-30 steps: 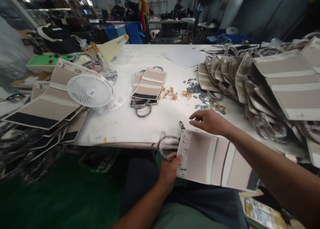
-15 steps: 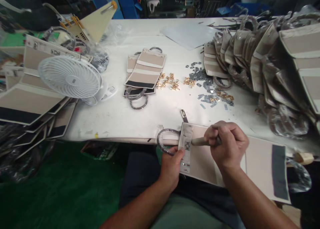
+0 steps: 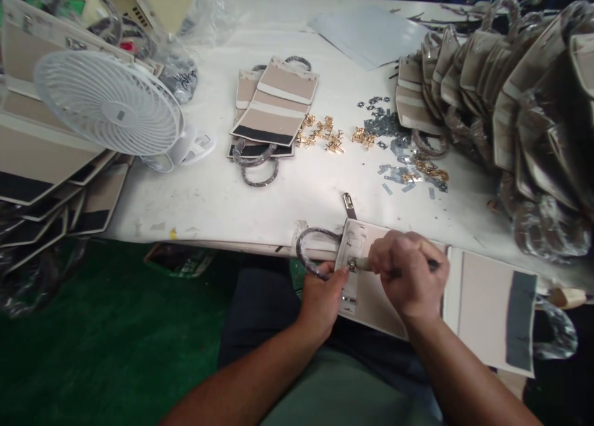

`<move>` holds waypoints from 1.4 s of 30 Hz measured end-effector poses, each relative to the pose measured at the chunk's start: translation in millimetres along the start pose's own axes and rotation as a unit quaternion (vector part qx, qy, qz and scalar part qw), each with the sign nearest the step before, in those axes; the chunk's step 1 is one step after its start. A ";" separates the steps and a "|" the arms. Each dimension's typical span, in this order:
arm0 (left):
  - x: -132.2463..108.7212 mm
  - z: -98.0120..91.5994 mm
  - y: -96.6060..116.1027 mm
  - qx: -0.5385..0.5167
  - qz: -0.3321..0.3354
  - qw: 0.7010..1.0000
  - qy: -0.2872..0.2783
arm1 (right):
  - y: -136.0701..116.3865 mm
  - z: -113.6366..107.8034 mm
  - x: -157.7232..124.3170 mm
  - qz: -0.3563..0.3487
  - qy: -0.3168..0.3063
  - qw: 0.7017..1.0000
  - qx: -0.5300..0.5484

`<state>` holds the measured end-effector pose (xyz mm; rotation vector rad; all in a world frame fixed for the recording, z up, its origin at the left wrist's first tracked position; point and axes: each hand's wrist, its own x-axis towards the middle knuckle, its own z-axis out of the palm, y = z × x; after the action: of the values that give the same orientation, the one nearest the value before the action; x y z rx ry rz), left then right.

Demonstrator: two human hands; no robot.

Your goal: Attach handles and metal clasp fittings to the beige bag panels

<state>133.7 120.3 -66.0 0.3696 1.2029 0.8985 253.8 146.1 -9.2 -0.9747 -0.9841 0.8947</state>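
Note:
A long beige panel point(image 3: 487, 308) with a dark strip lies across the table's front edge and my lap. My left hand point(image 3: 323, 299) grips its left end, thumb on top, beside a plastic-wrapped handle loop point(image 3: 304, 246). My right hand point(image 3: 411, 271) is closed round a tool point(image 3: 366, 264) with a pale shaft and a dark end. The tool's tip is at a small metal plate point(image 3: 352, 264) on the panel; whether they touch is hard to tell. A dark strap with a metal end point(image 3: 348, 202) sticks out from the panel's top left corner.
Gold fasteners point(image 3: 325, 133) and grey metal plates point(image 3: 385, 124) lie mid-table, beside stacked beige panels point(image 3: 278, 104). A white fan point(image 3: 111, 107) and more panels stand at left. Many wrapped panels point(image 3: 473, 73) crowd the right side.
The view has tipped downward and shifted. The tool's tip has moved from just right of the small metal plate to its edge. My left hand still grips the panel.

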 end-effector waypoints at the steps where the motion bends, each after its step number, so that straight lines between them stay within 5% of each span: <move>1: -0.3 -0.1 0.8 0.004 0.008 1.000 -0.004 | -1.2 2.5 -1.7 -0.019 -0.050 0.997 -0.056; 4: -0.8 -1.3 1.4 0.007 0.033 0.999 -0.016 | -4.6 6.9 -1.4 -0.037 -0.155 0.973 -0.165; 10: 2.2 -3.5 -7.6 -0.017 0.031 0.999 -0.010 | -2.9 1.3 9.0 0.037 0.042 0.996 0.071; 13: 2.4 -2.9 -9.2 -0.018 0.038 0.999 -0.005 | 1.6 2.6 2.8 0.014 0.062 0.996 0.067; 17: -1.5 -1.0 -4.8 -0.017 0.046 0.999 -0.006 | 1.8 15.3 -4.5 -0.008 -0.027 0.994 -0.106; 22: -3.6 0.2 -3.6 -0.019 0.070 0.997 -0.008 | -9.4 44.0 20.3 0.054 -0.226 0.926 -0.297; 26: 0.5 0.4 -10.9 -0.031 0.078 0.996 0.006 | -21.0 56.7 39.5 0.108 -0.223 0.930 -0.273; 33: 0.5 0.5 -14.5 -0.045 0.081 0.996 0.012 | -12.4 53.8 28.8 0.079 -0.271 0.913 -0.295; 38: -4.9 0.6 -9.4 -0.050 0.084 0.995 -0.002 | -17.0 34.4 21.3 0.061 -0.213 0.939 -0.264; 42: -2.3 -0.6 -12.3 -0.052 0.067 0.996 -0.004 | -22.8 24.1 18.2 0.020 -0.119 0.986 -0.118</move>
<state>137.8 110.9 -73.1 0.3733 1.1291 1.0705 240.2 161.6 22.5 -1.1078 -1.2997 0.9571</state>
